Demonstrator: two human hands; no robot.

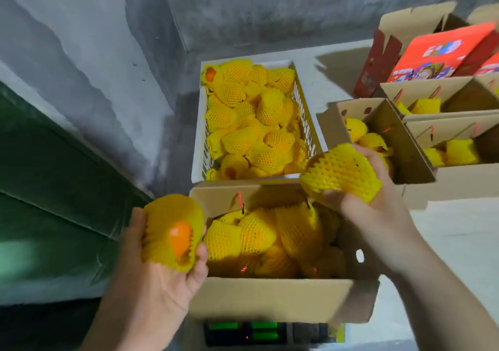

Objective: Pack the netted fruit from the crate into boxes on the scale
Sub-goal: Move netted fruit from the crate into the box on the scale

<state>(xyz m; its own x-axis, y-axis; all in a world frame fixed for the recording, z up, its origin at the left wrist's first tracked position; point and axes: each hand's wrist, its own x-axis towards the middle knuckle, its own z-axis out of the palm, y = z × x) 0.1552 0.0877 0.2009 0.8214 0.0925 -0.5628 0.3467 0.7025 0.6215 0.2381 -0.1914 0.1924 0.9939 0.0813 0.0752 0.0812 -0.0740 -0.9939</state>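
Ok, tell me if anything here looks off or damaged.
One small thing: the net on the fruit in the left hand gapes, leaving bare orange skin showing. One fruit at the crate's far left corner shows the same. Nothing looks spilled or crushed.

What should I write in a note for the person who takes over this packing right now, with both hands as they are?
Left hand: holds one netted fruit, its orange skin showing through the net opening, beside the left wall of the box on the scale.
Right hand: holds a second netted fruit above the far right corner of that box.
White crate behind the box: many netted fruits remain in it.
Done: the box on the scale is well filled; open boxes to the right hold a few fruits.
Left: put both held fruits in a box, read the scale (digits are blurred), then continue from the crate.
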